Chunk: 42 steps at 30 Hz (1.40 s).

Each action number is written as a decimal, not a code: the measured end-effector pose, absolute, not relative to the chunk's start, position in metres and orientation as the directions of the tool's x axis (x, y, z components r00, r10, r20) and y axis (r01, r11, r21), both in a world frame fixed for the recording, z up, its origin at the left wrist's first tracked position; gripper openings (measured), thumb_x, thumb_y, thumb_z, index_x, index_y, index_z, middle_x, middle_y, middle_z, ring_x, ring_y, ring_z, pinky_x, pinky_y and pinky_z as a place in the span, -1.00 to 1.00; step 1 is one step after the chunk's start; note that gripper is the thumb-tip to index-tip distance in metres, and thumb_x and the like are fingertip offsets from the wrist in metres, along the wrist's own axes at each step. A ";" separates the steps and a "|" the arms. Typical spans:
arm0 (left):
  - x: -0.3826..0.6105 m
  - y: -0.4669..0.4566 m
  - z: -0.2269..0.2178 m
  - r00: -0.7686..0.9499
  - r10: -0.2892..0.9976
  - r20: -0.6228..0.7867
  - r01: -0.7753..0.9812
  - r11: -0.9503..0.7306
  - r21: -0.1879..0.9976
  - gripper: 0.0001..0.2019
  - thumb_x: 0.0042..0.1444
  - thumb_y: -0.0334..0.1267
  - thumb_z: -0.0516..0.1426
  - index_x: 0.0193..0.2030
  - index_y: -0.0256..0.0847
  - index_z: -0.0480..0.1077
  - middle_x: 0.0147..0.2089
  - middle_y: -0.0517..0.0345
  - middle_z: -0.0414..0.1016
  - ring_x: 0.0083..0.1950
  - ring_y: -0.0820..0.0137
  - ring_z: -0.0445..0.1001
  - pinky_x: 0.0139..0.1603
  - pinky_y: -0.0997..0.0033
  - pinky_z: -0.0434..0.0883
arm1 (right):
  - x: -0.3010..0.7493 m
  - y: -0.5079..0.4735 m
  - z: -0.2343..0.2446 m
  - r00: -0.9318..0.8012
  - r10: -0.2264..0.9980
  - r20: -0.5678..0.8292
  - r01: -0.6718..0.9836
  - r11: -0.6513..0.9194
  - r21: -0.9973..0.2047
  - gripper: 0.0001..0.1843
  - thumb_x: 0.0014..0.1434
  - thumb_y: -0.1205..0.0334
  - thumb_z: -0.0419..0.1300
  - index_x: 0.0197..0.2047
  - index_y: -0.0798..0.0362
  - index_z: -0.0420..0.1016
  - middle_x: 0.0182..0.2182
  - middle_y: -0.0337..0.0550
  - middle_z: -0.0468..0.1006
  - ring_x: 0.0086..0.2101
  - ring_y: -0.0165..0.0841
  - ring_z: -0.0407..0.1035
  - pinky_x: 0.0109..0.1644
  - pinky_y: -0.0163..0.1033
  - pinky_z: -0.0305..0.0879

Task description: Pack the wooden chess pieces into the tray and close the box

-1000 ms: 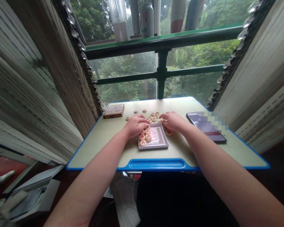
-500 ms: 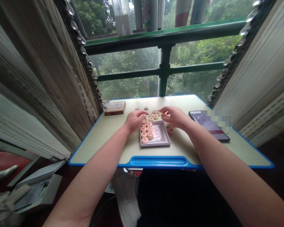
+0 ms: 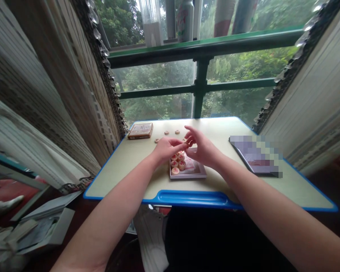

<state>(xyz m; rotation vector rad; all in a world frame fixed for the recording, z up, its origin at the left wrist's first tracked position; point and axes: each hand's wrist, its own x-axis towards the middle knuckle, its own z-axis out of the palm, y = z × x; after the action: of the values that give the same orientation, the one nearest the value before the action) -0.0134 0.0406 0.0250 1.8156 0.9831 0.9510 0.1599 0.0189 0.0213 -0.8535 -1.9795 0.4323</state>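
Note:
A shallow grey tray (image 3: pixel 197 174) lies on the table near its front edge, with several round wooden chess pieces (image 3: pixel 177 163) marked in red in its left half. My left hand (image 3: pixel 166 148) hovers at the tray's back left corner, fingertips pinched together on what looks like one small chess piece. My right hand (image 3: pixel 201 149) is raised over the tray's back right. Its fingers are apart and its fingertips meet those of the left hand. Three loose pieces (image 3: pixel 166 132) lie farther back; my hands hide any others behind the tray.
A flat brown box (image 3: pixel 140 130) sits at the table's back left. A phone (image 3: pixel 255 155) lies at the right. The beige table has a blue rim (image 3: pixel 189 197). Bamboo blinds flank both sides, and a green window frame with cans on its ledge stands behind. Papers lie on the floor at left.
Both hands have lifted off the loose pieces behind the tray and come together above its back edge. The right hand's fingers have spread. The camera shifted slightly.

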 end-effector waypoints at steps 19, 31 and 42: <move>-0.009 0.042 0.024 0.358 0.905 0.232 0.024 -0.257 0.966 -0.67 -0.20 -0.16 0.32 -0.29 -0.32 0.51 -0.33 0.09 0.57 -0.29 0.41 0.49 -0.19 0.37 0.40 | 0.157 0.014 0.039 -0.159 0.865 0.477 0.503 0.486 -0.714 -0.76 0.11 0.07 0.18 -0.35 0.10 0.42 -0.40 -0.14 0.55 -0.43 -0.40 0.41 -0.35 -0.30 0.33; -0.014 0.040 0.032 0.344 0.861 0.374 0.185 -0.453 0.872 -0.56 -0.14 -0.26 0.29 -0.05 -0.26 0.47 -0.23 0.02 0.55 -0.32 0.44 0.45 -0.33 0.46 0.35 | 0.163 0.016 0.040 -0.130 0.898 0.420 0.341 0.438 -0.832 -0.71 0.03 0.05 0.25 -0.29 0.09 0.40 -0.43 -0.15 0.54 -0.41 -0.37 0.42 -0.35 -0.28 0.32; -0.013 0.039 0.030 0.346 0.845 0.408 0.175 -0.486 0.856 -0.67 -0.11 -0.21 0.29 -0.17 -0.28 0.46 -0.36 0.09 0.52 -0.34 0.44 0.46 -0.32 0.46 0.38 | 0.163 0.011 0.048 -0.229 0.867 0.442 0.274 0.494 -0.825 -0.71 -0.01 0.12 0.27 -0.24 0.12 0.48 -0.33 -0.12 0.56 -0.37 -0.39 0.42 -0.31 -0.27 0.36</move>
<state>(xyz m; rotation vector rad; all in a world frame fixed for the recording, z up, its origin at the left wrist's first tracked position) -0.0133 0.0393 0.0302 1.8811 0.8928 1.1647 0.1630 0.0114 0.0482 -0.9678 -1.7587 0.7573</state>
